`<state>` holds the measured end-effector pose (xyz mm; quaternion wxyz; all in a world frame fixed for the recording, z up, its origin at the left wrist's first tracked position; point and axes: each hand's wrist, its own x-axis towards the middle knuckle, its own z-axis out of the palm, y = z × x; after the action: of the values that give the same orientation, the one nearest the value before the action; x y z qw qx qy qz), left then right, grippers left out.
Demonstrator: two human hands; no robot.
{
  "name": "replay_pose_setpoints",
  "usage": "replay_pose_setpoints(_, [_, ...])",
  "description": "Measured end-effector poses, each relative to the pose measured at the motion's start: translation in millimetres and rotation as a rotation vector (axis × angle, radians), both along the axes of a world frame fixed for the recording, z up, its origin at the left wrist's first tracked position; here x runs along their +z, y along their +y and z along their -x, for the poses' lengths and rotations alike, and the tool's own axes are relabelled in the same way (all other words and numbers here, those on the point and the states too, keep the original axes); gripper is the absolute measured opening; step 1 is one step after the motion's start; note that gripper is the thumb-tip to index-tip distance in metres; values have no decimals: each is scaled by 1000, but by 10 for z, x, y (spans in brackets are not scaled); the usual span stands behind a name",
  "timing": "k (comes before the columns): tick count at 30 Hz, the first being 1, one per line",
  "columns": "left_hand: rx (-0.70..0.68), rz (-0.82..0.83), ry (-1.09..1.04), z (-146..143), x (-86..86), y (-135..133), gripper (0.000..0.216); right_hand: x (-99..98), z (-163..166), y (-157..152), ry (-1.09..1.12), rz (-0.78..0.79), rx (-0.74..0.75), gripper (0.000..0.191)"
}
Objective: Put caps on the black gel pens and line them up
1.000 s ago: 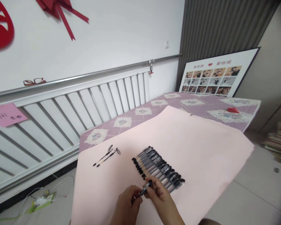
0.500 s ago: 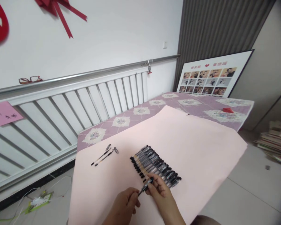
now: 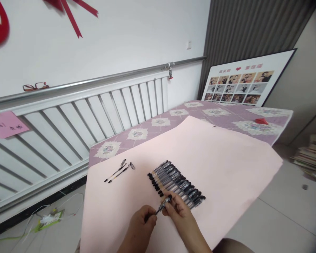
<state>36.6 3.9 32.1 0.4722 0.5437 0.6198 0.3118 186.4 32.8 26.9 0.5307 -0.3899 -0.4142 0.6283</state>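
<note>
Table in purple patterned cloth [image 3: 226,119], pink sheet [image 3: 213,154], pens in a row [image 3: 174,181], two uncapped pens [image 3: 123,170]

Pens [image 3: 171,177] black with clear barrels, 5 o'clock; sheet [image 3: 216,158] plain pale pink; tablecloth [image 3: 228,121] purple, white floral squares, 3 o'clock; radiator [image 3: 100,116] white, 9 o'clock.

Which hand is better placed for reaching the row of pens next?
Probably the right hand, which overlaps the row of pens in view; the left hand sits farther away.
</note>
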Motion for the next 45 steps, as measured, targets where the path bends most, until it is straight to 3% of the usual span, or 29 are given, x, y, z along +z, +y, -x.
replay_pose_setpoints(5, [-13,-44,72,4,-44,17,12,-22,25,7,53,1,-32,34])
replay_pose_setpoints(13, [-99,-293,367,-130,12,119,14,-135,-25,42,33,59,-174,36])
replay_pose_setpoints(18, [-118,-280,489,-256,23,361,14,-170,-179,101,68,42,-353,46])
replay_pose_setpoints(23, [-195,-283,733,-433,84,683,15,-115,-416,136,119,120,-491,41])
replay_pose_setpoints(30, [-233,-308,837,-667,25,929,16,-116,-444,106,134,122,-472,36])
replay_pose_setpoints(38, [-227,-318,889,-746,-90,1049,13,-119,-445,107,144,136,-406,31])
replay_pose_setpoints(45, [-171,-367,879,-637,0,1044,17,-213,-424,144,192,171,-367,31])
